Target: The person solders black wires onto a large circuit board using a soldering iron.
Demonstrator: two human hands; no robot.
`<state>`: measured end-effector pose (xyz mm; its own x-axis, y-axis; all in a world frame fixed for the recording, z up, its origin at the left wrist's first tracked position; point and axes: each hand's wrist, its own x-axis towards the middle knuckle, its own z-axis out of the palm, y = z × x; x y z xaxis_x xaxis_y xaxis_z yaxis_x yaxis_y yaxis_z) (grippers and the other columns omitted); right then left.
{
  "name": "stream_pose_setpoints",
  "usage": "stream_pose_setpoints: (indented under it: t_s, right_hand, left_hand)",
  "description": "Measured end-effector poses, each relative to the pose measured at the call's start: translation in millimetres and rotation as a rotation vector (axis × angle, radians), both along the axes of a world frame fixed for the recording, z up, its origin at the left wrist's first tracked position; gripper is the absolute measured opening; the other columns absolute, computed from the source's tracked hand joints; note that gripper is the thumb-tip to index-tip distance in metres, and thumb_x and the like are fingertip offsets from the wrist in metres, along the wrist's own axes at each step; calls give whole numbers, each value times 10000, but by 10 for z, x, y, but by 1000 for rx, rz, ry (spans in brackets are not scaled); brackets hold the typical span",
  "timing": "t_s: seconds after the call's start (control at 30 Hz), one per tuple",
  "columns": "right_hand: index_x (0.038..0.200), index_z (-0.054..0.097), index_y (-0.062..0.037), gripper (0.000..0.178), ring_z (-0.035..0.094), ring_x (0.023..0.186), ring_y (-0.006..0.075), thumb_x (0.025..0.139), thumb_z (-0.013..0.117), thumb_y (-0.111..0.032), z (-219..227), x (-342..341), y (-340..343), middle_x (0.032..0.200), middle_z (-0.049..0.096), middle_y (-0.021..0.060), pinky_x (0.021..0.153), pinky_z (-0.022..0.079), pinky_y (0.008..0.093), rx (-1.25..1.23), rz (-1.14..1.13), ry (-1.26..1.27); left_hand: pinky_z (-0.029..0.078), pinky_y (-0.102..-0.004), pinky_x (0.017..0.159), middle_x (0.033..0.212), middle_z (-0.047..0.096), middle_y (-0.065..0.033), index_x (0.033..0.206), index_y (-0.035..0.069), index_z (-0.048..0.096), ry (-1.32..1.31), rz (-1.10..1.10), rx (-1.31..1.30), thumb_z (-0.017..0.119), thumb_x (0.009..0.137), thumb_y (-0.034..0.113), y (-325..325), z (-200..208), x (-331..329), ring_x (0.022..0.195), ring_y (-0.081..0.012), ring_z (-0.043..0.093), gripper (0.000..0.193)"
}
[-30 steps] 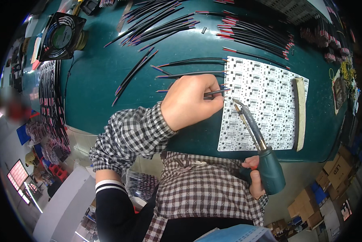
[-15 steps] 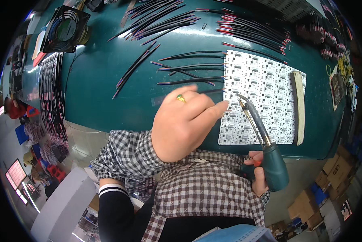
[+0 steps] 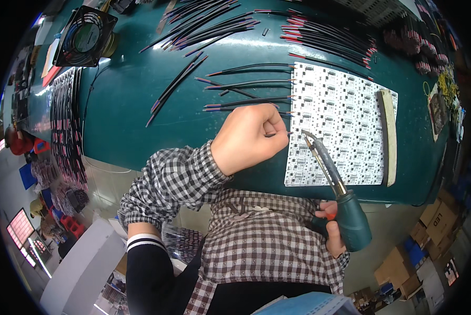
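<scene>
Left hand (image 3: 248, 137): your fist is closed on a thin wire (image 3: 277, 134); its long axis runs left-right
Right hand (image 3: 334, 231): you grip the soldering iron (image 3: 334, 185); tip angled far-left, just beside the wire end
Panel (image 3: 346, 126): white board on the counter (image 3: 125, 115), right of your left hand

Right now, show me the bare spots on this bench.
Bare green top between the wire rows at the left edge and the loose wires; a smaller patch above the left hand. Crowded: the white board, the wire bundles along the back.
</scene>
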<state>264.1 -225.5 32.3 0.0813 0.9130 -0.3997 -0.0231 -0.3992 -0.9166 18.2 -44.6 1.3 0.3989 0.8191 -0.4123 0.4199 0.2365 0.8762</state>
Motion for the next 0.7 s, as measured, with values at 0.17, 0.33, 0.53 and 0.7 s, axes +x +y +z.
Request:
stream_pose_setpoints:
  t_s: [0.17,0.33,0.53,0.7]
  right_hand:
    - [1255,529,78,511,691,863,228,860,743,-165,-63,27,-43,947,669,153,787,585,357,118,148,-135]
    - [1252,541,73,509,693,869,220,855,748,-170,-30,29,2,949,681,122,791,578,345,138,202,-224]
    - [1254,556,56,508,694,868,199,842,759,-162,-73,43,-81,916,703,82,824,549,336,112,223,-291]
    - [1242,568,50,497,692,860,201,842,761,-174,-89,43,-41,899,706,80,839,540,344,86,222,-306]
  left_hand:
    - [476,-195,597,776,644,-13,841,-48,627,-32,43,-34,666,804,27,-20,-48,2,679,-27,568,92]
    - [467,-195,589,767,641,-12,832,-43,628,-20,35,-45,671,797,28,0,-14,13,668,-22,557,90]
    - [491,-302,561,659,650,-98,764,2,659,-55,92,16,712,722,148,-30,-78,27,588,-185,634,161]
    - [490,-303,558,650,650,-97,763,1,659,-76,95,5,711,722,144,-6,-103,25,579,-188,635,158]
